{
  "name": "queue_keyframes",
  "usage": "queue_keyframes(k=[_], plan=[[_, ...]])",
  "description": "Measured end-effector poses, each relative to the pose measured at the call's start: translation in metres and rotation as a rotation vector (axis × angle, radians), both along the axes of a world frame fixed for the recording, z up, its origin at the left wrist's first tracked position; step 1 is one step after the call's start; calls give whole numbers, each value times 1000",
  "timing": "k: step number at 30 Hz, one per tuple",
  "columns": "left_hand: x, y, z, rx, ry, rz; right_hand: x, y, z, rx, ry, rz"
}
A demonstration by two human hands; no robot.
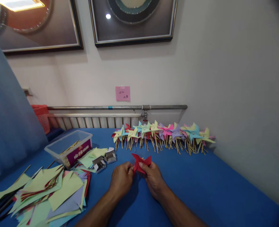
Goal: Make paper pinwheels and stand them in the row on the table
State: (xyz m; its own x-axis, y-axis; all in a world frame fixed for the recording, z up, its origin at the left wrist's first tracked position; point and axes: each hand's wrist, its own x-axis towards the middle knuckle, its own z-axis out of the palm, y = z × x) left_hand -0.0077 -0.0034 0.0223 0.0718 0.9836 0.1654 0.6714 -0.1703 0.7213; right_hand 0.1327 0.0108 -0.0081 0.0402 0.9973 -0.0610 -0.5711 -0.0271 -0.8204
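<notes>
Centrally, just above the blue worktop (201, 186), you have a red paper pinwheel (139, 166) between your two hands. Your right grip (153, 179) is clamped on it, the thumb pressed flat on its face and the fingers tucked behind. Your left grip (121, 180) has its fingers curled together at the pinwheel's left edge; you cannot tell from this view what, if anything, is pinched there.

Beyond your hands, a long row of finished pinwheels (171, 132) in yellow, blue, green, pink, purple and red lies with its thin sticks pointing towards you. To your left are two small open boxes (99, 165), the nearer one holding small dark pieces. Beside them, a clear plastic tub (80, 154) with a purple label holds thin sticks (69, 147). Nearer you, a loose pile of coloured paper (66, 190) spreads out, with dark looped handles (2, 205) at its left. On the wall ahead is a pink note (122, 93), above a metal pipe (89, 107).
</notes>
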Motion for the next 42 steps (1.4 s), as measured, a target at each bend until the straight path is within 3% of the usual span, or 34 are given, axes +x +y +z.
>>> queue_keyframes(k=[34,42], plan=[[4,-3,-5,65,137,36,-1,8,-8,20,-22,-31],[6,-3,-9,76,88,44,-1,7,-6,14,-9,-25]])
